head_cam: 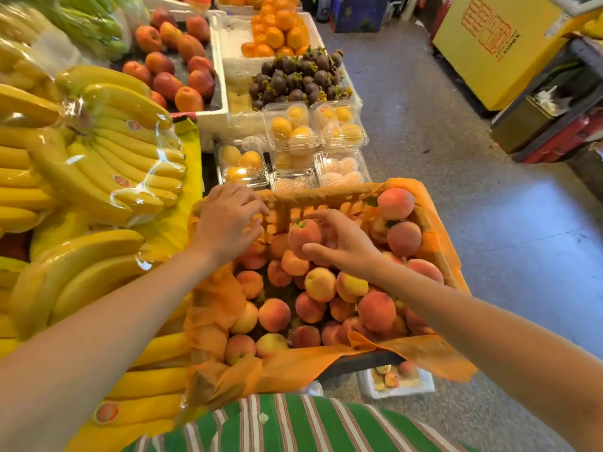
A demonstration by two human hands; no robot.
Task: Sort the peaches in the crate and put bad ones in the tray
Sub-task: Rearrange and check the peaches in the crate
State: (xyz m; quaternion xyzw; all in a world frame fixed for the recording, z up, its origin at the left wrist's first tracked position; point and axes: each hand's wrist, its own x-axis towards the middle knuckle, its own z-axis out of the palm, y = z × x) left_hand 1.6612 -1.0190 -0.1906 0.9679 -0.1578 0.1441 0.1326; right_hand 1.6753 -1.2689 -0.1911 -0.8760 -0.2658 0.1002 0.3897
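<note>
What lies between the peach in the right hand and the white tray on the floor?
The near rim of the crate and its overhanging orange paper. The tray sits lower, partly hidden under that corner, so the peach in the right hand likely must go over the rim.

1. Orange paper-lined plastic crate (313,203): top open, pink-orange peaches (375,309) heaped highest at right.
2. Left hand (225,220) at far-left corner and right hand (342,246) gripping one raised peach (303,236) occupy the far half.
3. Left: film-wrapped yellow banana bunches (107,164) just beside the crate.
4. Beyond: stacked clear plastic clamshell boxes (293,132).
5. Right: bare grey speckled floor (489,256); white foam tray (404,391) below.
</note>
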